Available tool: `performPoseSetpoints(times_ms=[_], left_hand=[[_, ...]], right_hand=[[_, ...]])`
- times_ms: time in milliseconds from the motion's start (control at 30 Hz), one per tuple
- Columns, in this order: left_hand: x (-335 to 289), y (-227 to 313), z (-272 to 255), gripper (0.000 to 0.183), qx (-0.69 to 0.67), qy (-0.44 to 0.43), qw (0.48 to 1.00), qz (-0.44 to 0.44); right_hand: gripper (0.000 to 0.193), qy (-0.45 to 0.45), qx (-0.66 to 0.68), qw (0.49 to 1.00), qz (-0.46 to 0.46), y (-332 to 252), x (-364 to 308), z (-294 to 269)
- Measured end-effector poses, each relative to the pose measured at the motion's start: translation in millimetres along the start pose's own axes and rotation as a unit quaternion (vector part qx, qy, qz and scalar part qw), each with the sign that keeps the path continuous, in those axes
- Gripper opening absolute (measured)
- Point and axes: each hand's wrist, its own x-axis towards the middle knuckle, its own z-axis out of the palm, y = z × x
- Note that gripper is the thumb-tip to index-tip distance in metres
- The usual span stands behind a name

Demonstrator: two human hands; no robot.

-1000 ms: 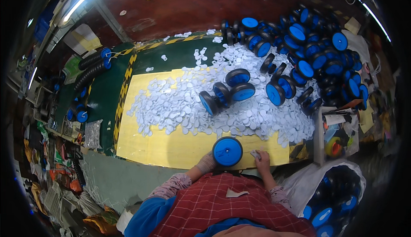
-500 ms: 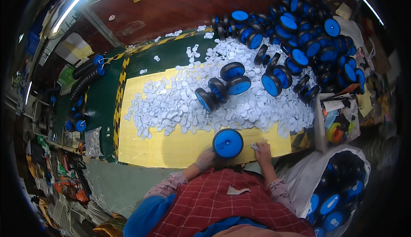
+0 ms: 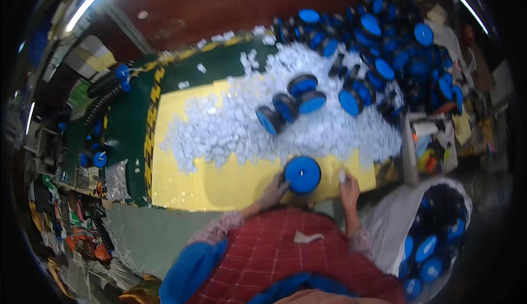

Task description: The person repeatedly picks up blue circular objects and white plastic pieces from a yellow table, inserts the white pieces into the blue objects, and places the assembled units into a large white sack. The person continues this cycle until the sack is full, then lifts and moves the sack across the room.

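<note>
Your yellow-covered worktable [image 3: 178,190] spreads before you, with a broad mound of white pieces [image 3: 236,125] on it and the heap of black-tyred blue wheels [image 3: 403,59] at its far right. Close to you, at the near edge, is the blue-faced wheel [image 3: 302,182]. It now sits further right than a second ago, with a small white mark at its centre; blur hides whether you have turned it over. Your left hand [image 3: 273,191] grips its left rim. Your right hand [image 3: 349,192] pinches a small white piece [image 3: 342,176], held up near the wheel but apart, so the two appear unjoined so far.
</note>
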Motion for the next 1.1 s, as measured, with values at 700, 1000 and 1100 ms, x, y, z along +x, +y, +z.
performPoseSetpoints(times_ms=[700, 1000, 1100], left_hand=[[53.9, 6.5, 12.9, 0.047, -0.461, -0.15, 0.872, -0.069], [37.2, 13.3, 18.5, 0.049, -0.191, -0.086, 0.974, -0.084], [37.8, 9.4, 20.9, 0.048, -0.183, -0.078, 0.977, -0.079]], right_hand=[[0.028, -0.127, -0.026, 0.967, -0.221, -153.4, 6.7, 31.7], [0.058, -0.04, -0.168, 0.962, -0.212, -157.7, 12.7, 45.8], [0.082, -0.28, -0.072, 0.957, 0.001, -131.4, 41.0, 51.3]])
